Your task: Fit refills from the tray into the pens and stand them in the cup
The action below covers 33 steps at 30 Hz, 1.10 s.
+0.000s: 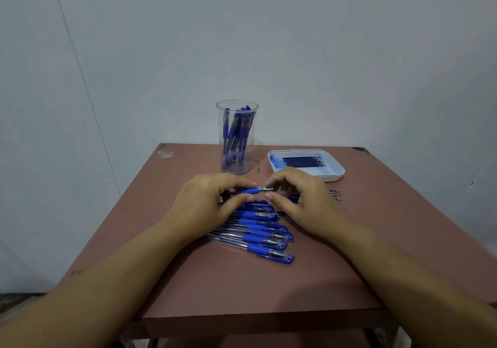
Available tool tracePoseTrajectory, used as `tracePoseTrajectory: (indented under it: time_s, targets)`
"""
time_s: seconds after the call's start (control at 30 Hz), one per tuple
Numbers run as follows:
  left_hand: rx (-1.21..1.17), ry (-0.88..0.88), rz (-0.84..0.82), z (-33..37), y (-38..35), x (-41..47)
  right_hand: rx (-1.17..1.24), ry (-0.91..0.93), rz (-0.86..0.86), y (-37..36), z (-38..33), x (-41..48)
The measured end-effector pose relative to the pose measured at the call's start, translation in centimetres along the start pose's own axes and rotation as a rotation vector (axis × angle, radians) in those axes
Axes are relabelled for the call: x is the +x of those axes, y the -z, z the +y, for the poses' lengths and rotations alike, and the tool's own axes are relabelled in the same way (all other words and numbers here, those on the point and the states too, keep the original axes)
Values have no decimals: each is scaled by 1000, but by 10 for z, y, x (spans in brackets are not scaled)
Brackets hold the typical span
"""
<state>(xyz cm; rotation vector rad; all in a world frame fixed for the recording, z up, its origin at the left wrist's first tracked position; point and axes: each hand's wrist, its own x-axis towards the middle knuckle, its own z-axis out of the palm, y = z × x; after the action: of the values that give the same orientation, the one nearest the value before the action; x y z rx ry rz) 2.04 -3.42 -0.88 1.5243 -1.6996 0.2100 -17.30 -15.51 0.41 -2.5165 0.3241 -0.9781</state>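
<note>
Item, left hand (204, 202): our grip is clamped on one pen (251, 190), fingers and thumb curled round the barrel by its blue sleeve, holding it level above the table (242, 288) so that the bare metal point faces right. Item, right hand (304, 202): fingers curled at that point, we judge to seat or tighten the nose; whether this grip truly pinches the tip we cannot tell. Item, row of capped pens (263, 232): laid side by side just near of the hands, within easy reach, presumably awaiting their turn. Item, tray (336, 178): white, far right, with dark refills (304, 161) lying parallel in it, close to the working hand. Item, loose sticks (334, 194): a few thin ones on the table between right hand and tray, partly hidden; spent or fresh, we cannot say. Item, cup (219, 124): clear, far centre, left of the tray, several standing pens (238, 132) leaning inside, which we judge finished; task part done.
</note>
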Motion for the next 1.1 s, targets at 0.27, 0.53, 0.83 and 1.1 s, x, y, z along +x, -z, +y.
tracePoseTrajectory:
  time_s: [0.27, 0.53, 0.83, 1.1]
  targets:
    - [11, -8, -3, 1, 0, 1, -32, -3, -7, 0, -1, 0]
    - [9, -16, -7, 2, 0, 0, -70, 4, -23, -2, 1, 1]
    - [13, -29, -14, 2, 0, 0, -95, 38, -28, -2, 0, 1]
    - [12, -23, -17, 2, 1, -1, -107, 64, -11, -2, 0, 1]
